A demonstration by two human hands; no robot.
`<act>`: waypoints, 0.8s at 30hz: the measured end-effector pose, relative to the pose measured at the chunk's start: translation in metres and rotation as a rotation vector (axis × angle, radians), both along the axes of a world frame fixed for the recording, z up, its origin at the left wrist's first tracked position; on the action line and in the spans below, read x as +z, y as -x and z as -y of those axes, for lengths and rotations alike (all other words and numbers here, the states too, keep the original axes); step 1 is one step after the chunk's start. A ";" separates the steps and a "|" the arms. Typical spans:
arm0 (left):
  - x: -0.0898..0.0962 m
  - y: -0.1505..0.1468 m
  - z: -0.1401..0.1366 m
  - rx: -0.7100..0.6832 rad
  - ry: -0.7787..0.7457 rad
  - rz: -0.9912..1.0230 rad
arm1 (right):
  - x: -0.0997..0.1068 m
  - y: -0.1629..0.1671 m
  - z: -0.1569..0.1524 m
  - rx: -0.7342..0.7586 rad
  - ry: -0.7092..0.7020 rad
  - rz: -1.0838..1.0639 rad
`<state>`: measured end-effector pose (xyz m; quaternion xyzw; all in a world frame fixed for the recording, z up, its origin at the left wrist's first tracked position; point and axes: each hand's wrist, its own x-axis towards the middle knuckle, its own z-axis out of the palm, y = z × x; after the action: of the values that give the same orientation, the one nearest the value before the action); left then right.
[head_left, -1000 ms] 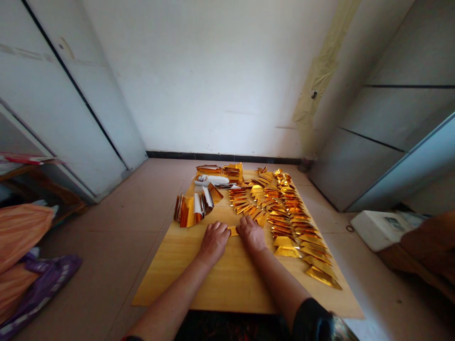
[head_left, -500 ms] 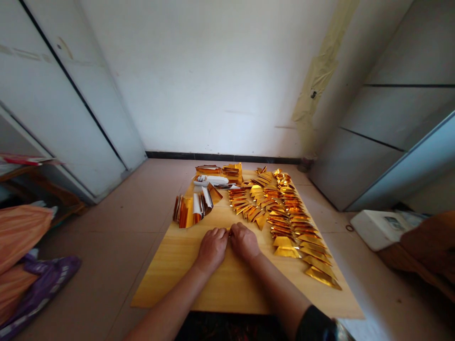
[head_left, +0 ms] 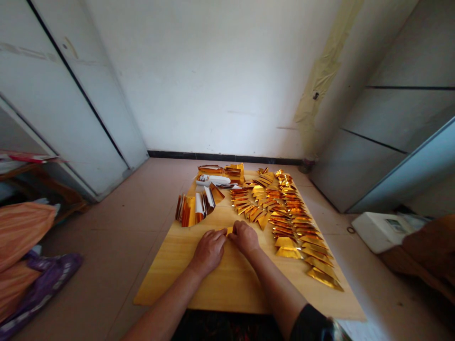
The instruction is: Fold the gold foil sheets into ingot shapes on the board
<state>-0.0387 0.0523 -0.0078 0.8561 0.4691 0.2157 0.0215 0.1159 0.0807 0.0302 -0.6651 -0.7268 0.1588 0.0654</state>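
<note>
Between my two hands, over the middle of the wooden board, is a small piece of gold foil paper [head_left: 230,230], mostly covered by fingers. My left hand [head_left: 209,248] pinches its left end. On its right end, the fingers of my right hand [head_left: 244,237] are closed. Just beyond lie rows of folded gold paper pieces [head_left: 254,211], with larger folded gold paper ingots [head_left: 287,247] to the right. Bent gold and white paper sheets [head_left: 192,208] stand in a bundle at the far left.
The wooden board [head_left: 167,279] carries everything, with a white packet [head_left: 216,180] near its back edge. An orange bag [head_left: 24,232] and a purple bag [head_left: 53,274] lie at left. To the right stand a white box [head_left: 377,229] and a grey refrigerator [head_left: 362,142].
My left hand has shifted slightly left and toward me, so the hands are a little further apart. More of the gold foil paper shows between them.
</note>
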 end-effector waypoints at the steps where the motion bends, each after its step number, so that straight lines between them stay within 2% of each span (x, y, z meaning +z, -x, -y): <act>1: -0.001 0.000 0.000 0.003 0.000 0.006 | 0.000 0.001 0.000 -0.009 -0.002 0.002; 14: 0.005 0.000 0.004 0.038 0.021 0.002 | -0.009 -0.015 -0.007 -0.075 0.002 -0.124; 24: 0.011 0.001 0.004 0.077 0.048 0.001 | -0.010 -0.031 -0.006 -0.145 -0.007 -0.114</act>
<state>-0.0397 0.0482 0.0029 0.8365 0.5068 0.2054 0.0340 0.1467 0.0871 0.0200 -0.7056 -0.6724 0.1884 0.1203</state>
